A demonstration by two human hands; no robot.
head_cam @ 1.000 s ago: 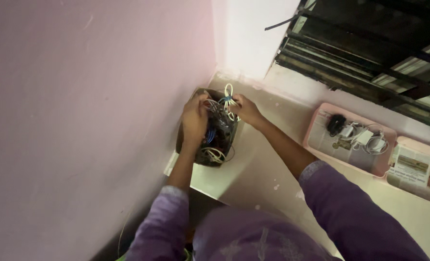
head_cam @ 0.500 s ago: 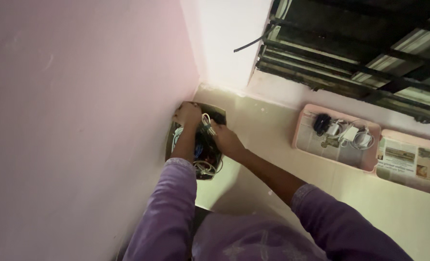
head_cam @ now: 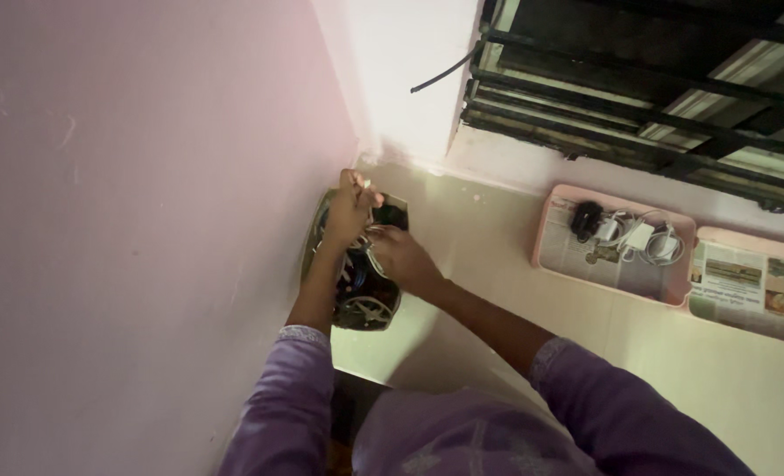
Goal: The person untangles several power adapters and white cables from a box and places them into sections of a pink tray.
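Head view: at the pink wall's corner, an open electrical box (head_cam: 357, 269) holds tangled wires (head_cam: 354, 264). Left hand (head_cam: 350, 211) pinches a wire; right hand (head_cam: 403, 256) closed around others. Best separate strands gently, one at a time.

Daylight from the barred window (head_cam: 657, 97) overexposes the corner wall (head_cam: 401, 79), while the whole picture looks soft and hazy.

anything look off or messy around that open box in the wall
Yes. The wall box has no cover, and a tangle of wires spills out of it. The left hand pinches wire ends; the right hand grips others. A loose black cable also dangles by the window grille.
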